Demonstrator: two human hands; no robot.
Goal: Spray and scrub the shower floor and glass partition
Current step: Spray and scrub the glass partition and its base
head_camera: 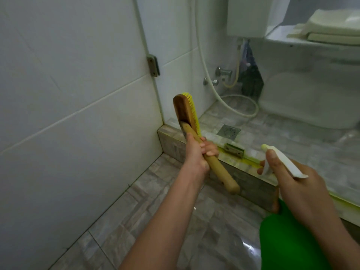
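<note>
Closest in, the green body of the spray bottle (pixel 286 242) sits low at the right, its white trigger head tilted up and to the left. The right hand (pixel 303 191) grips the bottle at the neck, thumb lying on top of the head and a fingertip curled at the trigger. Under both forearms lies the grey tiled floor (pixel 155 221), wet and shiny near the bottle.

A little further on, the left hand (pixel 198 154) is wrapped tight round the handle of the wooden scrub brush (pixel 187 114), which is held in the air, head up, yellow bristles facing right, handle end slanting down to the right.

Behind the brush runs a low tiled curb (pixel 251 182). The glass partition (pixel 175 78) stands on it, held by a metal clamp (pixel 233 150), with a yellow-green streak (pixel 251 162) along its foot.

Through the glass, a square floor drain (pixel 228 131) sits in the tiles, a white hose (pixel 239 106) loops on the floor, and a toilet (pixel 311 98) stands to the right. Folded towels (pixel 331 26) lie on a shelf at the top right
</note>
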